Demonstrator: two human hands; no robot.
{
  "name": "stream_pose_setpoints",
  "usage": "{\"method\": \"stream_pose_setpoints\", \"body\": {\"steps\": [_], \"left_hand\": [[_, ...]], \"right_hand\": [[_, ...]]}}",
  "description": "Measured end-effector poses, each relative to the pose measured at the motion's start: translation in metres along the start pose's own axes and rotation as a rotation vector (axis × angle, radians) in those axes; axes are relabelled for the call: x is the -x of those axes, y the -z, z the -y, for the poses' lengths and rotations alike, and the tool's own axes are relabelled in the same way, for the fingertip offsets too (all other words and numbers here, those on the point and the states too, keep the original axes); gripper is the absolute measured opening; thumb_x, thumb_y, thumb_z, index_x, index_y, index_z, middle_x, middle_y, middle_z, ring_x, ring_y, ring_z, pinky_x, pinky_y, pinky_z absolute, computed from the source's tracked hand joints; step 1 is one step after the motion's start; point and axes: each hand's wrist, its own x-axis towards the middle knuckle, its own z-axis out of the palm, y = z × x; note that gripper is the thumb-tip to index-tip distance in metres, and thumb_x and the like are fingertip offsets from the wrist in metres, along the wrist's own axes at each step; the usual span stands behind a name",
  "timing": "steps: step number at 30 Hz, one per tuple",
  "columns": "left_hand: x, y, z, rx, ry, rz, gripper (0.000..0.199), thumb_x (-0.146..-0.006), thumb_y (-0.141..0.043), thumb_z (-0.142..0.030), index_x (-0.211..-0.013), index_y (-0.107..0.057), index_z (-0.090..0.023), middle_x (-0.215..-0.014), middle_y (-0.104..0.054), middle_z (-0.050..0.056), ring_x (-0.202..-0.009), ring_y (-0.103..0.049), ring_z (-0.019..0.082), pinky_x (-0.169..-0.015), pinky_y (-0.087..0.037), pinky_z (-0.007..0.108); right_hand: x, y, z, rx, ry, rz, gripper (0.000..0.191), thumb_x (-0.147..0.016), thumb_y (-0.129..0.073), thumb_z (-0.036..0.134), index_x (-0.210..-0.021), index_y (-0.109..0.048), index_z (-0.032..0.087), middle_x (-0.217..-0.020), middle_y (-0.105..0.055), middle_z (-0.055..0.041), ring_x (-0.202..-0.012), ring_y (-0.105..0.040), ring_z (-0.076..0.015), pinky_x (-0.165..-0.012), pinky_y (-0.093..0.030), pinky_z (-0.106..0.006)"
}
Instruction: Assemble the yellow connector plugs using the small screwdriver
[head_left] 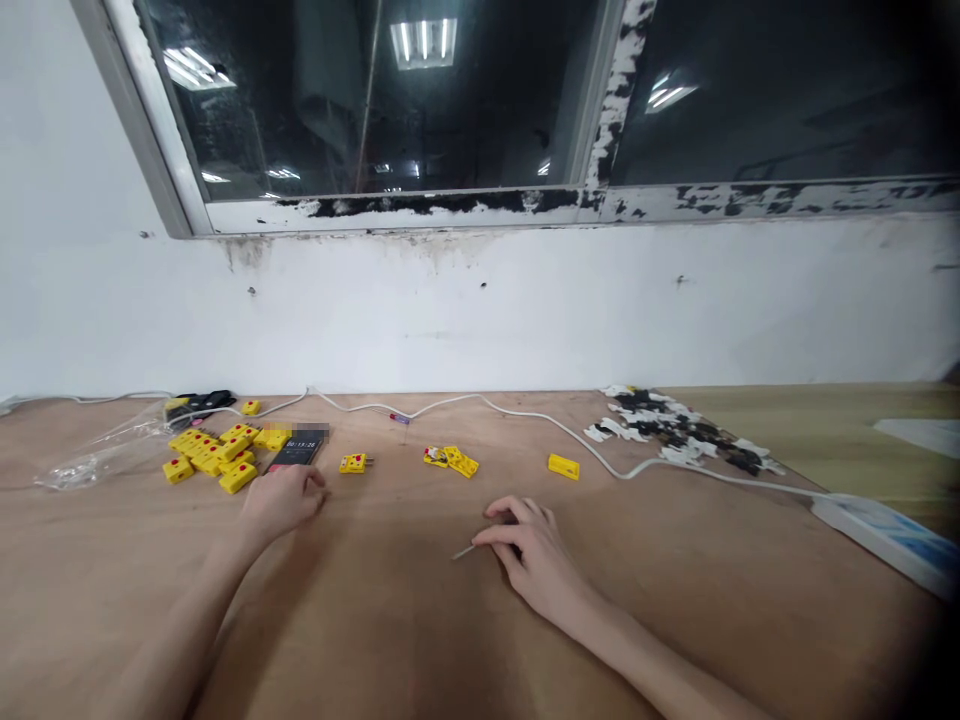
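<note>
My left hand (285,497) rests over the table just in front of a black phone (298,447) showing a timer. Its fingers are loosely bent and I see nothing held in them. My right hand (529,548) pinches a thin metal rod (464,552) between thumb and finger; the rod points left, and its other end is hidden. Between the hands, a yellow plug with red dots and metal pins (352,463) lies on the wood. Beyond the right hand are an opened yellow plug (436,456), yellow shell pieces (462,461) and a yellow block-shaped part (564,466).
A heap of yellow plugs (214,450) and a clear plastic bag (105,450) lie at left. A white cable (525,411) crosses the back toward a white power strip (889,540). Black and white pieces (667,425) cover the back right. A small purple item (400,418) lies near the wall.
</note>
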Motion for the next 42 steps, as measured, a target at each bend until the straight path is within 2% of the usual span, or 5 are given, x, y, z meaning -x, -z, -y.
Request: {"method": "stream_pose_setpoints", "body": {"steps": [5, 12, 22, 29, 42], "left_hand": [[-0.002, -0.022, -0.011, -0.047, -0.224, -0.239, 0.041, -0.094, -0.046, -0.04, -0.128, -0.064, -0.026, -0.134, -0.061, 0.01, -0.125, -0.054, 0.032, -0.105, -0.043, 0.049], [-0.005, -0.043, -0.017, 0.038, -0.367, -0.315, 0.032, -0.093, -0.052, -0.038, -0.119, -0.067, -0.025, -0.146, -0.052, 0.006, -0.14, -0.039, 0.032, -0.113, -0.038, 0.054], [0.03, -0.042, -0.072, 0.4, -0.601, -0.08, 0.008, -0.087, -0.058, -0.021, -0.087, -0.066, -0.023, -0.117, -0.071, 0.005, -0.111, -0.064, 0.022, -0.097, -0.05, 0.037], [0.062, -0.046, -0.098, 0.771, -0.789, 0.103, 0.035, -0.077, -0.065, -0.011, -0.11, -0.06, -0.022, -0.121, -0.068, 0.008, -0.109, -0.065, 0.02, -0.097, -0.053, 0.033], [0.052, -0.05, -0.106, 0.479, -0.625, 0.001, 0.03, -0.084, -0.07, -0.045, -0.107, -0.071, -0.026, -0.101, -0.067, 0.006, -0.097, -0.059, 0.023, -0.088, -0.045, 0.037]], "right_hand": [[-0.002, 0.001, -0.001, -0.051, 0.051, -0.002, 0.039, -0.085, -0.055, 0.003, -0.084, -0.08, 0.032, -0.112, -0.063, -0.0074, -0.108, -0.058, -0.0263, -0.093, -0.042, -0.047], [-0.007, 0.003, -0.014, -0.031, 0.0, -0.037, 0.034, -0.086, -0.055, 0.009, -0.088, -0.08, 0.031, -0.107, -0.066, -0.0083, -0.102, -0.061, -0.0258, -0.091, -0.046, -0.046], [-0.017, 0.007, -0.049, -0.098, -0.135, -0.159, 0.032, -0.088, -0.049, 0.012, -0.101, -0.076, 0.021, -0.105, -0.066, -0.0098, -0.095, -0.064, -0.0227, -0.089, -0.05, -0.04], [-0.016, 0.005, -0.042, -0.125, -0.134, -0.141, 0.026, -0.092, -0.053, 0.022, -0.108, -0.073, 0.02, -0.109, -0.064, -0.0106, -0.1, -0.063, -0.0239, -0.093, -0.049, -0.041], [-0.013, 0.004, -0.038, -0.023, -0.058, -0.07, 0.025, -0.094, -0.054, 0.026, -0.104, -0.076, 0.024, -0.111, -0.063, -0.0102, -0.108, -0.058, -0.0255, -0.098, -0.044, -0.046]]}}
